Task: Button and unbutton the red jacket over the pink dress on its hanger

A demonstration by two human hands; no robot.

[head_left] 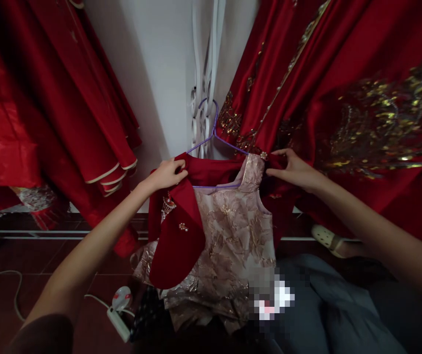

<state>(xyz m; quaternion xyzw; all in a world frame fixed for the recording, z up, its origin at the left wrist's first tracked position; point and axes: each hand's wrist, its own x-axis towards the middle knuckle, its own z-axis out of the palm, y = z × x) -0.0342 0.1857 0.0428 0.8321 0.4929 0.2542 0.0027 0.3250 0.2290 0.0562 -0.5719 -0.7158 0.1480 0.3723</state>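
Note:
A purple hanger hangs by its hook from a white metal rack. On it are a pale pink-gold brocade dress and a dark red jacket with beaded ornaments. My left hand is closed on the jacket's shoulder at the left, with the red front panel hanging below it over part of the dress. At the other shoulder, beside the dress strap, my right hand pinches the jacket's red cloth between thumb and fingers. The jacket's right front is largely hidden in shadow behind the dress.
Long red garments hang at the left. More red gowns with gold sequins hang at the right. On the tiled floor lie a white power strip and a cord. A pale clog is at the right.

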